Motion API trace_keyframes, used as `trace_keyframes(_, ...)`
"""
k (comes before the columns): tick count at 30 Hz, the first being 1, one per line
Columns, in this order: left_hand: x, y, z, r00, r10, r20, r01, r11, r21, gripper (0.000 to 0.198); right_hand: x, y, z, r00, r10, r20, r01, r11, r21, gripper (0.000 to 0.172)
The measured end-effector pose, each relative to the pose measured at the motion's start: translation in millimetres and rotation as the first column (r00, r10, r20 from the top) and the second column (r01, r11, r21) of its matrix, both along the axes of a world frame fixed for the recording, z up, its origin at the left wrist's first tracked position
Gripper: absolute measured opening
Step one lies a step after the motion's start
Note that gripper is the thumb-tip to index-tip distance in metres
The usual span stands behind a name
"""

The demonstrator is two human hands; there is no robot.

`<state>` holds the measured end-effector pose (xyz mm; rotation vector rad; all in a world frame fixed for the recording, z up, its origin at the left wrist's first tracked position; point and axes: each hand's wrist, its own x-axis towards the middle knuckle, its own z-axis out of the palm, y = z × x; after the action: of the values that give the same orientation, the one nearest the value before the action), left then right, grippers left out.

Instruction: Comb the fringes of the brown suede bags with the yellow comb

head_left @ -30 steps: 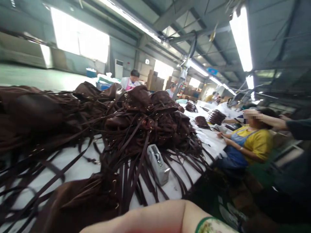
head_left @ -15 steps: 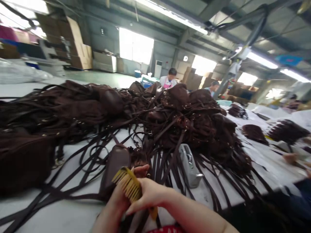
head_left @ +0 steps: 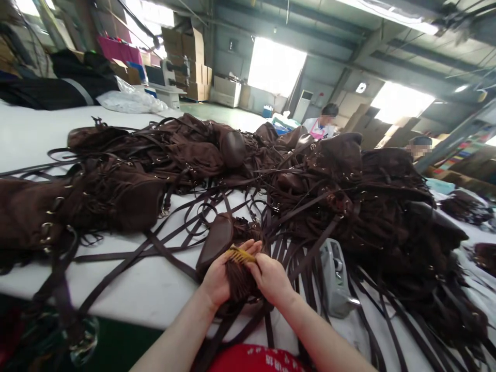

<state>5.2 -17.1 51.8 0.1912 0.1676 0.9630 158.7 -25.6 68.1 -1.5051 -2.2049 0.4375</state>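
Observation:
A dark brown bag (head_left: pixel 217 240) with a smooth rounded end lies on the table before me. Its fringe (head_left: pixel 239 283) hangs over my left hand (head_left: pixel 217 281), which is open, palm up, with fingers stretched out beneath the strands. In my right hand (head_left: pixel 273 279), closed between thumb and fingers, is a yellow comb (head_left: pixel 242 255). The comb's teeth point down into the top of the fringe, above the left palm. Brown straps run from the bag toward my body.
Brown bags (head_left: pixel 186 150) with tangled straps and metal rings are heaped across the white table (head_left: pixel 155 289). A grey tape dispenser (head_left: pixel 336 279) stands right of my hands. A clear plastic bag (head_left: pixel 129 98) lies at the far left. Two people are beyond the heap.
My view has swung left. The comb, held crosswise above the left wrist before, is now at the fringe. My left palm has turned up under the strands.

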Motion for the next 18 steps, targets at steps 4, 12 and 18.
trace_keyframes(4,-4,0,3.9,0.997,-0.036,0.072,0.031,0.997,0.070,0.046,-4,-7,-1.7,0.976,0.072,0.203,-0.068,0.997,-0.028,0.030)
trace_keyframes(12,-3,4,0.4,0.999,-0.016,-0.049,0.012,0.996,-0.091,0.028,-10,-36,-0.8,0.902,0.317,0.292,-0.268,0.943,-0.196,0.047)
trace_keyframes(18,14,9,-9.3,0.762,0.277,-0.585,-0.260,0.959,0.116,0.040,-6,-47,-3.1,0.970,0.240,-0.032,-0.229,0.862,-0.452,0.046)
